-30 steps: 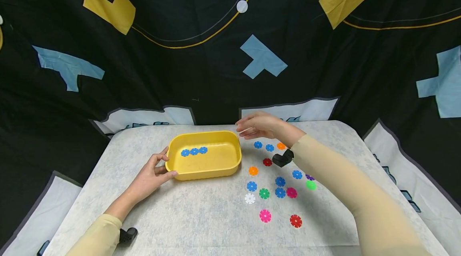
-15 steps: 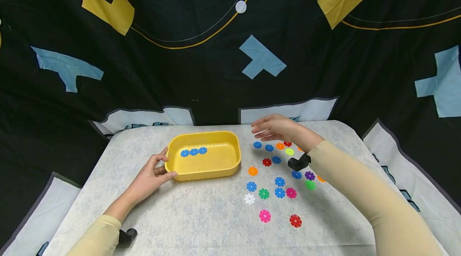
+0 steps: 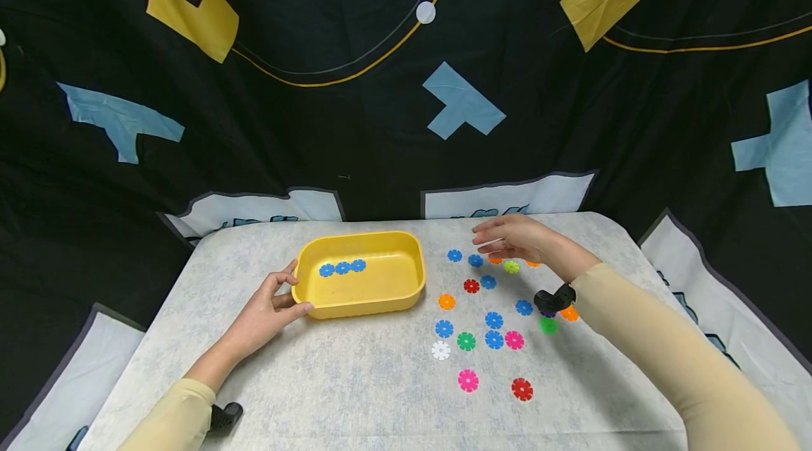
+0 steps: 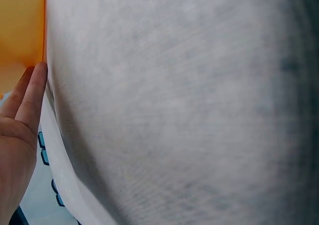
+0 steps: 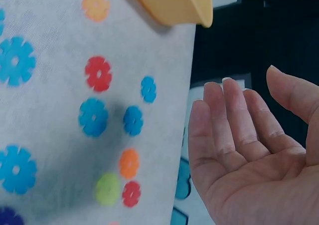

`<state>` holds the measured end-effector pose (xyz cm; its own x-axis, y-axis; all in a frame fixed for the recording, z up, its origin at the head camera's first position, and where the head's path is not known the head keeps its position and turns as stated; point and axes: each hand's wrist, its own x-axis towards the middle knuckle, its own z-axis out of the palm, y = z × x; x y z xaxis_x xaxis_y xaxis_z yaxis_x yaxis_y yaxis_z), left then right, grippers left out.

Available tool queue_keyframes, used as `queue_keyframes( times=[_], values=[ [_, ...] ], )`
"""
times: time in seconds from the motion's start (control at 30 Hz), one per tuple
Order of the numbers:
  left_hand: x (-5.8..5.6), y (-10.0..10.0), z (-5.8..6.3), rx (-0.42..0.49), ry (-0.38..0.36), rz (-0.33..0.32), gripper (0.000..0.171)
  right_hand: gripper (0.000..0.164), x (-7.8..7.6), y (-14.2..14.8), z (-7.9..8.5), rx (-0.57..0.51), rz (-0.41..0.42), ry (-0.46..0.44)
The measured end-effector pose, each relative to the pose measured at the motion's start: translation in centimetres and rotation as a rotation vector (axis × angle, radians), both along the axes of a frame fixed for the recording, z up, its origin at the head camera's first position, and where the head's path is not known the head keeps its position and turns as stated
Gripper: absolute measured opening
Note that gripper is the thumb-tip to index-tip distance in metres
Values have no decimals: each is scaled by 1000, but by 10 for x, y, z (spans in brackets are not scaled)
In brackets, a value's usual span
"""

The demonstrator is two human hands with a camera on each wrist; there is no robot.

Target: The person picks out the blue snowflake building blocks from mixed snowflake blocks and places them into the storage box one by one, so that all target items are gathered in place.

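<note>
A yellow plastic basin [image 3: 380,289] stands on the table in the head view, with three blue flower-shaped discs [image 3: 342,268] in a row on its floor. My left hand [image 3: 269,306] holds the basin's left end, thumb at the near side and bent fingers along the end wall. In the left wrist view, two fingers [image 4: 31,95] touch the orange-looking wall. Above the scattered discs at the back right hovers my right hand [image 3: 517,239], fingers spread loosely. Its palm [image 5: 249,180] shows bare in the right wrist view. Nearest beneath are blue [image 3: 476,261] and lime [image 3: 511,266] discs.
Several notched discs lie right of the basin, among them red [image 3: 522,389], pink [image 3: 468,380], white [image 3: 440,350], green [image 3: 466,341] and orange [image 3: 447,301]. A pale cloth [image 3: 355,387] covers the table. Behind hangs a black curtain [image 3: 355,148] with coloured shapes.
My right hand has moved right, away from the basin's right end, and slightly lower over the discs. The left hand, the basin and the three blue discs inside stay put.
</note>
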<state>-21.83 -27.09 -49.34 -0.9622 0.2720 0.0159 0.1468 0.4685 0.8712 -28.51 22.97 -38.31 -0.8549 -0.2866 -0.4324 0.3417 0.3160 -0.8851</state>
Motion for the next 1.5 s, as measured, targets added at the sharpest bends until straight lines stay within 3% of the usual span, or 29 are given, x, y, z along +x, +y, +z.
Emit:
queue_keyframes(
  times=[0.37, 0.67, 0.8, 1.13, 1.5],
  values=[
    [0, -1, -1, -8, 11, 0, 62, 55, 0, 37, -13, 19, -74, 5],
    [1, -3, 1, -16, 5, 8, 63, 59, 5, 48, -27, 79, -105, -13],
    [2, -2, 1, -18, 2, 11, 63, 56, 8, 47, -37, 126, -50, 31],
    [2, -1, 0, -12, 2, 5, 64, 39, 18, 30, -65, 374, 127, 242],
    [2, 1, 2, 7, -9, 8, 63, 33, 19, 23, -76, 450, 176, 348]
  ],
)
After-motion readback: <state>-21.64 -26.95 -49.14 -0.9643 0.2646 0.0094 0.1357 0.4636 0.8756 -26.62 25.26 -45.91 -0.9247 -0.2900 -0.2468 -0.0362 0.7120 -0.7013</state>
